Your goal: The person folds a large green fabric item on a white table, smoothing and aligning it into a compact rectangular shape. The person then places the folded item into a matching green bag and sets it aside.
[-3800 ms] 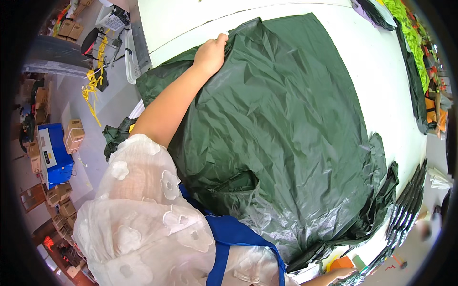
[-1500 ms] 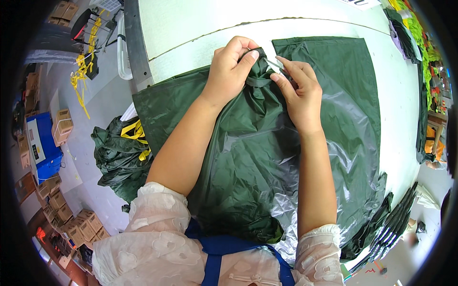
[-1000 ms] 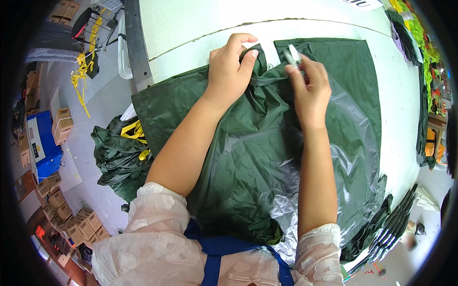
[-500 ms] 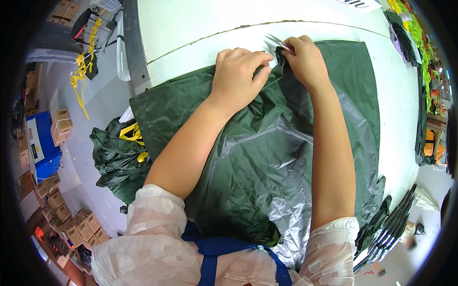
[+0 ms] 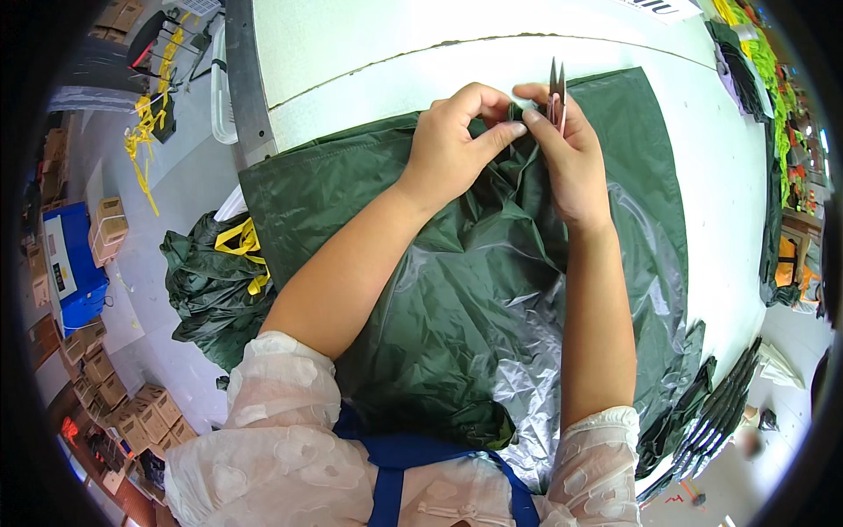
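Dark green coated fabric with a silvery underside lies crumpled across the white table and down toward my body. My left hand pinches the gathered upper edge of this fabric between thumb and fingers. Close against it, my right hand holds small scissors in its fingers, blades pointing away from me. The right thumb and fingertip also meet the fabric edge beside the left fingertips. A small whitish piece shows between the two hands; what it is I cannot make out.
The white table has a dark left edge. Green fabric with yellow straps hangs at the left. Cardboard boxes and a blue-and-white machine stand on the floor. Black bundled strips hang at the lower right.
My right hand has turned and come closer to the left, with the scissors now pointing straight away. The left hand has shifted slightly right, and the fabric's upper edge has moved with them.
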### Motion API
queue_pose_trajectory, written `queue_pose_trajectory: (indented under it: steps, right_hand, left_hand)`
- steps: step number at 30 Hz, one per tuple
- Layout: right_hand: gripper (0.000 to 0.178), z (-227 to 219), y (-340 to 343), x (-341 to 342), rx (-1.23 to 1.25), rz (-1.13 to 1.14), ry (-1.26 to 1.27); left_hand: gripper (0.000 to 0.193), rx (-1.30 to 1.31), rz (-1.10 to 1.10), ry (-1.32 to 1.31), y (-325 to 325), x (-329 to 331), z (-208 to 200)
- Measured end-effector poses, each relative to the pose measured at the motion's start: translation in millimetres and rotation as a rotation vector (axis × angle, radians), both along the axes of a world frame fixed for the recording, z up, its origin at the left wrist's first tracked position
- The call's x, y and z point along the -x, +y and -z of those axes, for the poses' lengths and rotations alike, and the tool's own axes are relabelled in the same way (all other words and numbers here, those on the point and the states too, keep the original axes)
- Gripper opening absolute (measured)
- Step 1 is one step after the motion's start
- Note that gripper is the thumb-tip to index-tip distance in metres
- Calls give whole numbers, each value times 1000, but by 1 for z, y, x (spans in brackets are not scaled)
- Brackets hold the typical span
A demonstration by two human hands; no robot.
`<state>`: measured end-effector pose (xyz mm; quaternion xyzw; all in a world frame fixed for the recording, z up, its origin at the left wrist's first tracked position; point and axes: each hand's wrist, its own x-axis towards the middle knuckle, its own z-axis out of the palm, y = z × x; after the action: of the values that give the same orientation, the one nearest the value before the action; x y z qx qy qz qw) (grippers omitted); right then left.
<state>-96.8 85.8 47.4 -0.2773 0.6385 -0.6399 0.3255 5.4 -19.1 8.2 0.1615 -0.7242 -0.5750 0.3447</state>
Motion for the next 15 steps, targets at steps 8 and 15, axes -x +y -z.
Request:
queue_pose_trajectory:
  steps: [8, 15]
  right_hand:
    - [21, -22, 27, -13, -208, 180, 878]
    - [26, -20, 30, -8, -219, 105, 959]
  left_hand:
    - [11, 146, -64, 6, -1, 1, 4]
    - [10, 209, -63, 1, -2, -1, 3]
